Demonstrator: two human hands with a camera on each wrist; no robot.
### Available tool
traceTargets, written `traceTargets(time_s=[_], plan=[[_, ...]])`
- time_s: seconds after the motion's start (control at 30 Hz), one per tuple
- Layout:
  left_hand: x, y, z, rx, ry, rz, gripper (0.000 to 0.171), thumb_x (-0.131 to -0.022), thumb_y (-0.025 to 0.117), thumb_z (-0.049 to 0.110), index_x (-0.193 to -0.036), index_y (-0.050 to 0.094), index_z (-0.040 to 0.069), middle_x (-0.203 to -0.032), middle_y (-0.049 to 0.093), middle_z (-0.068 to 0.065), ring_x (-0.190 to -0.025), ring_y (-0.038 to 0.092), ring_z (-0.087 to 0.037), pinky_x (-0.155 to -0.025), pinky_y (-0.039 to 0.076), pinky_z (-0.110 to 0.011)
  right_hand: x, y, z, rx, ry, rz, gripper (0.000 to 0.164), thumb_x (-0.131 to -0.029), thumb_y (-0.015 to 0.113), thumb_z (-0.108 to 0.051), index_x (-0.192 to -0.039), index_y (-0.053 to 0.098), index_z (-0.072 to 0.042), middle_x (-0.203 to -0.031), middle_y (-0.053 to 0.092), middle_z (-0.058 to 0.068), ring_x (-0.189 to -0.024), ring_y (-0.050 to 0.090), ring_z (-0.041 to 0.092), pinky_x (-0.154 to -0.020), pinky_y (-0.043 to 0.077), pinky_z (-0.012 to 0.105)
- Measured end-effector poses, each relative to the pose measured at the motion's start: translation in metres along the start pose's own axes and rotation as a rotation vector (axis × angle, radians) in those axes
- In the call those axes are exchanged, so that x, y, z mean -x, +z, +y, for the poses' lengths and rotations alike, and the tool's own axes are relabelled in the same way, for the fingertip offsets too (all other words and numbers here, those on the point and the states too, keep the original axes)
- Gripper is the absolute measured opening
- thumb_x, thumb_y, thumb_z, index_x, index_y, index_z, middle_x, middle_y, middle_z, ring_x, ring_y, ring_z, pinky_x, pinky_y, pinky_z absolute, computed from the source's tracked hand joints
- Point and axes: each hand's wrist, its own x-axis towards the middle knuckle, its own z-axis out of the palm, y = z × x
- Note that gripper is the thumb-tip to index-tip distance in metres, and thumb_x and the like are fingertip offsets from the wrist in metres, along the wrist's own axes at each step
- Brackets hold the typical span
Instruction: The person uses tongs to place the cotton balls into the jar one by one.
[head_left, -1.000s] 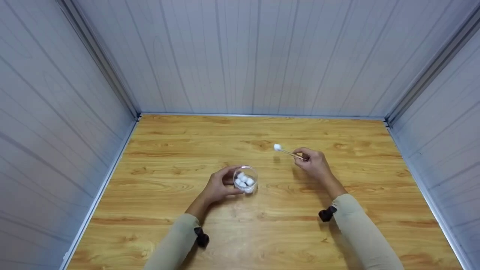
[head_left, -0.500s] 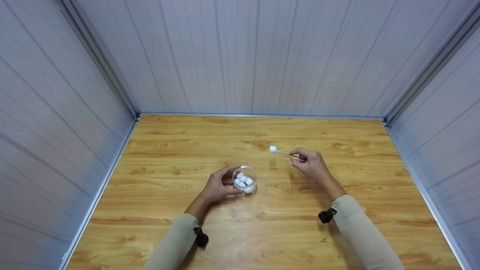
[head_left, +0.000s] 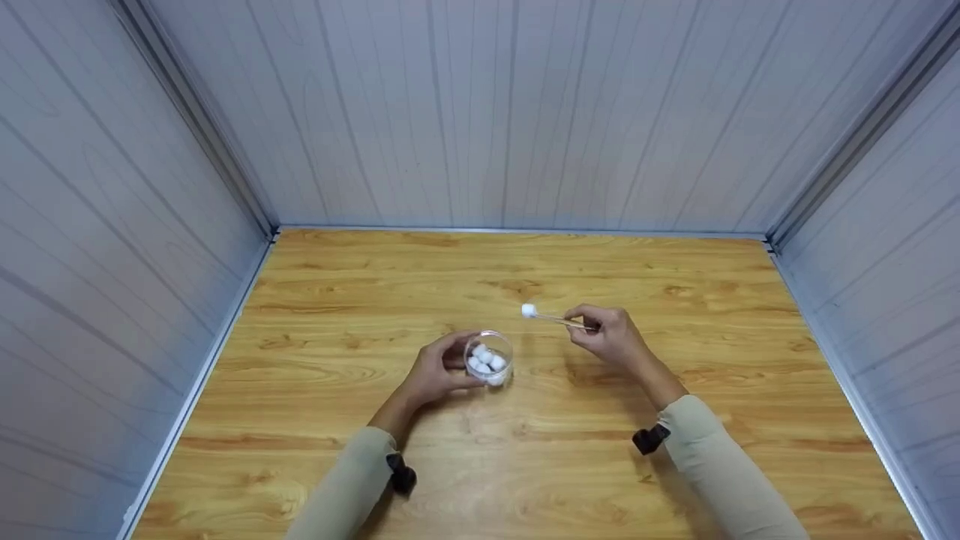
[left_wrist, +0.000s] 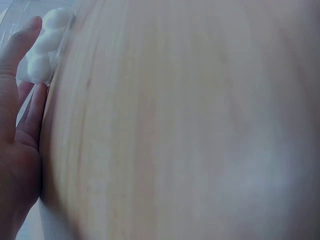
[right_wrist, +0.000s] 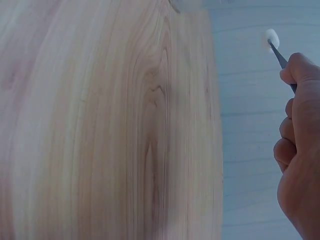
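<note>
A clear plastic cup point(head_left: 501, 345) with several white cotton balls point(head_left: 484, 360) inside stands on the table. My left hand point(head_left: 436, 372) grips it from the left, thumb and fingers round its wall; the left wrist view shows the thumb against the cup point(left_wrist: 17, 22). To the right, above the tabletop, my right hand point(head_left: 611, 335) pinches a pair of tweezers point(head_left: 559, 319). One cotton ball point(head_left: 529, 310) is held at the tweezers' tips, up and to the right of the cup, apart from it. The right wrist view shows the same cotton ball point(right_wrist: 271, 40) at the tip.
The wood-grain table point(head_left: 337, 300) is bounded by pale panel walls at the back point(head_left: 480, 112), the left point(head_left: 112, 262) and the right point(head_left: 885, 285). A small black device point(head_left: 403, 475) sits at the left cuff and another black device point(head_left: 649, 439) at the right cuff.
My right hand has moved left and slightly nearer, bringing the tweezers and their cotton ball closer to the cup. My left hand and the cup have stayed almost still.
</note>
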Motion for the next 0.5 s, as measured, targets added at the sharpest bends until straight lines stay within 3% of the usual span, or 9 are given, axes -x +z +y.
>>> traceTargets(time_s=[0.5], plan=[[0.0, 0.001, 0.003, -0.009, -0.002, 0.002, 0.085, -0.082, 0.1, 0.001, -0.158, 0.063, 0.007, -0.146, 0.072, -0.025, -0.134, 0.073, -0.043, -0.106, 0.065, -0.026, 0.0, 0.014, -0.02, 0.017, -0.144, -0.017, 0.017, -0.093, 0.079, 0.004, -0.107, 0.084, -0.005, -0.06, 0.059, 0.003, -0.059, 0.032, -0.007, -0.054, 0.031, 0.016]])
